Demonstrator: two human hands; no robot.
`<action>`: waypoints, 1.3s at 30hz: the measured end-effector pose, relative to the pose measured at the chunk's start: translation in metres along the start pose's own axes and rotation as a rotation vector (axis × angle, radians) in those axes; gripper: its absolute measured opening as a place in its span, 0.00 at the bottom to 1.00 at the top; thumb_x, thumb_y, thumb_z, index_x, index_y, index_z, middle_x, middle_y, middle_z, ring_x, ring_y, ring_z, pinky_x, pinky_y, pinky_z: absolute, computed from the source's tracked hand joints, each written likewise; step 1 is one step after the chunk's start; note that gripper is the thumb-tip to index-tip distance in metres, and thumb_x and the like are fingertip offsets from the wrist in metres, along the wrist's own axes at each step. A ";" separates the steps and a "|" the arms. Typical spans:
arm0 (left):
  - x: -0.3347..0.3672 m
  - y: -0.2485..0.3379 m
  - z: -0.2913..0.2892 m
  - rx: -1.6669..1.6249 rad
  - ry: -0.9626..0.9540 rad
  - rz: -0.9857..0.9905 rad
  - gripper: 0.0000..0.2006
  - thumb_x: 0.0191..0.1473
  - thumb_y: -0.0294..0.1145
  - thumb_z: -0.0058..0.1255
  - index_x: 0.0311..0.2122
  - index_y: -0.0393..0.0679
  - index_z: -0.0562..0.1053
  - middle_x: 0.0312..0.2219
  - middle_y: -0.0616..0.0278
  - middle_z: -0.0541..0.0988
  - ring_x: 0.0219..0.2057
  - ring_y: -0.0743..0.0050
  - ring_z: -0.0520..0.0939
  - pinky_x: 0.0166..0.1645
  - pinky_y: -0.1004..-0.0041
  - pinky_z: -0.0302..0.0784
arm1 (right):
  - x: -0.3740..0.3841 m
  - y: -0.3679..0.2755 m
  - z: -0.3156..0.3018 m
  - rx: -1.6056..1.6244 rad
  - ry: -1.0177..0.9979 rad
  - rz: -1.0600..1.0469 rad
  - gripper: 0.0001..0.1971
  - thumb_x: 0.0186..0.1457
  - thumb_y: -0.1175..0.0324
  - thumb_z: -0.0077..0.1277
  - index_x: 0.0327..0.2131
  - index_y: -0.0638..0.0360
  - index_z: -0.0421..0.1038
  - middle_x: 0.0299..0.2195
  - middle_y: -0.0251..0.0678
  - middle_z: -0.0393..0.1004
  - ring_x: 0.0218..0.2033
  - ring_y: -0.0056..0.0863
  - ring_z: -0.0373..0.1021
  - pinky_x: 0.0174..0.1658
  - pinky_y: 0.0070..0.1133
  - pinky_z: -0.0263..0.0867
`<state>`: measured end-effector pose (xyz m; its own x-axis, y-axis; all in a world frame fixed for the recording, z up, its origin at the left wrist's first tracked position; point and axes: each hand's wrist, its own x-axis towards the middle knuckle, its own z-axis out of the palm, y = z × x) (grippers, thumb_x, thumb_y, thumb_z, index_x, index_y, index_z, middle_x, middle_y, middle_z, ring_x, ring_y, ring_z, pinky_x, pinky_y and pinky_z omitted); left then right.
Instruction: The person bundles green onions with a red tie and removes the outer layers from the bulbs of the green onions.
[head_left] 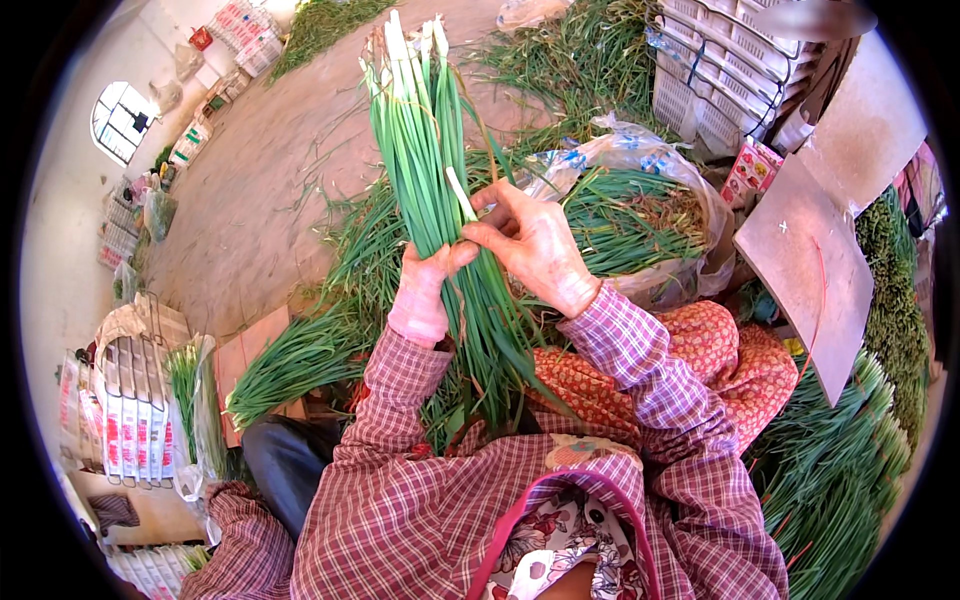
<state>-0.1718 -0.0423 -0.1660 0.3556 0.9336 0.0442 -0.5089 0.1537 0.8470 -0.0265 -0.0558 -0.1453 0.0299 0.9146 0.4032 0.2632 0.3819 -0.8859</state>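
Observation:
My left hand (422, 290) is wrapped round the middle of a thick bunch of garlic chives (415, 150), holding it upright with the white stem ends on top. The green leaves hang down below the hand toward my lap. Close against the bunch's right side, my right hand (545, 250) has its thumb and forefinger pinched on a single chive stalk (459, 192), whose white end points up. Loose chives (300, 365) lie in a heap below and left of the bunch.
An open plastic bag of chives (640, 225) stands at the right, near a leaning board (810, 270). White crates (720, 75) are stacked at the far right. More chives (830, 490) lie at the lower right. A white crate (140, 425) stands left.

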 end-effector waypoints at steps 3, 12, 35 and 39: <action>0.001 0.003 -0.002 0.035 0.062 0.025 0.19 0.39 0.32 0.60 0.40 0.41 0.71 0.31 0.64 0.76 0.30 0.74 0.77 0.36 0.73 0.76 | -0.001 0.004 -0.006 -0.045 0.009 -0.022 0.12 0.46 0.70 0.54 0.34 0.64 0.69 0.19 0.41 0.74 0.21 0.31 0.73 0.26 0.24 0.68; 0.002 0.005 -0.002 -0.005 0.014 -0.047 0.21 0.39 0.27 0.61 0.42 0.40 0.70 0.33 0.65 0.76 0.34 0.73 0.77 0.38 0.73 0.76 | 0.001 0.016 -0.008 0.060 0.013 0.019 0.11 0.45 0.70 0.55 0.33 0.63 0.69 0.18 0.39 0.73 0.20 0.28 0.72 0.26 0.23 0.68; 0.005 0.013 -0.035 0.256 -0.034 -0.140 0.22 0.37 0.36 0.61 0.37 0.36 0.69 0.26 0.60 0.74 0.25 0.69 0.75 0.32 0.69 0.72 | 0.002 0.015 -0.035 -0.557 -0.008 -0.318 0.07 0.45 0.70 0.51 0.27 0.61 0.66 0.22 0.42 0.66 0.24 0.42 0.68 0.26 0.33 0.65; -0.001 0.024 -0.053 0.307 -0.112 -0.090 0.21 0.43 0.38 0.55 0.37 0.32 0.69 0.18 0.61 0.70 0.19 0.69 0.71 0.27 0.70 0.67 | 0.011 0.023 -0.072 -0.461 0.210 -0.168 0.06 0.51 0.69 0.47 0.30 0.60 0.63 0.23 0.41 0.67 0.24 0.37 0.68 0.25 0.30 0.65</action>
<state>-0.2258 -0.0222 -0.1733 0.4810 0.8767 0.0060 -0.2182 0.1131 0.9693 0.0493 -0.0463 -0.1447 0.1304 0.7818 0.6097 0.6762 0.3796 -0.6314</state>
